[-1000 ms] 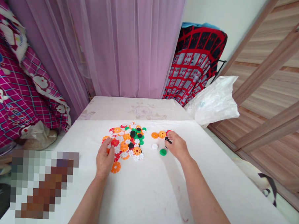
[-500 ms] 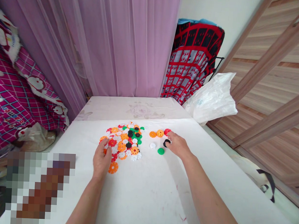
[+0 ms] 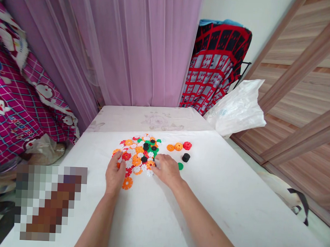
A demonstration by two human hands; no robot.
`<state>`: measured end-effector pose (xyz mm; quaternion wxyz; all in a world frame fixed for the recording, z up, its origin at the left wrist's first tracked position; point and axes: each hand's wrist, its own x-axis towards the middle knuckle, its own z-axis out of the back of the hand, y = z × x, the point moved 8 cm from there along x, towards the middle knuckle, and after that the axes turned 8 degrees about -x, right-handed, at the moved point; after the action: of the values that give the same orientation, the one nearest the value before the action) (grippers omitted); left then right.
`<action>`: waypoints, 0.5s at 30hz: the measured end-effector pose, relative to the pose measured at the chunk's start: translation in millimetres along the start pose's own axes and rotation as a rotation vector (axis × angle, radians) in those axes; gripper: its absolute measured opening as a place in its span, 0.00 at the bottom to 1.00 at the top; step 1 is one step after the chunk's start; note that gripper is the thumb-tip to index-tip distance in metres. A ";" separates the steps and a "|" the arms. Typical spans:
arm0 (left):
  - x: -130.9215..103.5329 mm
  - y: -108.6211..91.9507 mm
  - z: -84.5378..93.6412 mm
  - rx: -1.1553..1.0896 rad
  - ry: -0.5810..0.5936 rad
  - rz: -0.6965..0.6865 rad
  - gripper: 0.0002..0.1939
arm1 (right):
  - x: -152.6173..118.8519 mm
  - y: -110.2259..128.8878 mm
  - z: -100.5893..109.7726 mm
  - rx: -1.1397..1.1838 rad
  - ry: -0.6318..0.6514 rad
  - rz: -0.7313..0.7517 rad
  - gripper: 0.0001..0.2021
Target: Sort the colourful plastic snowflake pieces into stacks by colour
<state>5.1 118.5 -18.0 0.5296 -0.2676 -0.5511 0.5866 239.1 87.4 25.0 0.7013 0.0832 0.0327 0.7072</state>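
Note:
A heap of notched plastic discs (image 3: 136, 159), orange, red, white, green and black, lies on the white cloth. My left hand (image 3: 115, 174) rests at the heap's left edge, thumb and fingers apart around an orange-red disc (image 3: 118, 165). At its right edge is my right hand (image 3: 168, 169), fingers and thumb parted beside a black disc (image 3: 155, 161); no disc shows gripped. A large orange disc (image 3: 127, 183) lies nearest me. Sorted by colour to the right are a flat orange disc (image 3: 170, 147), orange discs (image 3: 178, 146), red discs (image 3: 187, 145), a black stack (image 3: 185, 157) and a green pile (image 3: 180, 166), partly behind my right hand.
The white cloth (image 3: 222, 198) covers the table, with a floral strip (image 3: 121, 118) at its far end. A white plastic bag (image 3: 236, 108) stands off the far right corner. Behind are a purple curtain (image 3: 146, 50) and a wooden wardrobe (image 3: 300, 93) at right.
My right hand has left the black stack and moved left to the heap, now hiding the white disc. My left hand stays by the heap. The view has shifted slightly.

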 end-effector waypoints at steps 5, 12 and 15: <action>-1.2 -3.4 -0.1 -0.012 0.005 -0.022 0.20 | 4.2 21.3 -11.6 -0.057 0.035 -0.004 0.16; 0.1 -3.8 -0.8 0.006 0.016 -0.036 0.19 | 10.5 2.0 -3.8 0.003 0.025 -0.065 0.16; 0.8 -2.3 -1.1 0.021 0.020 -0.028 0.20 | 25.1 -39.4 18.2 0.002 -0.024 -0.163 0.16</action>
<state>6.7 119.3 -15.8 0.5459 -0.2601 -0.5434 0.5822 280.8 111.7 38.3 0.7570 0.0895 0.0315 0.6465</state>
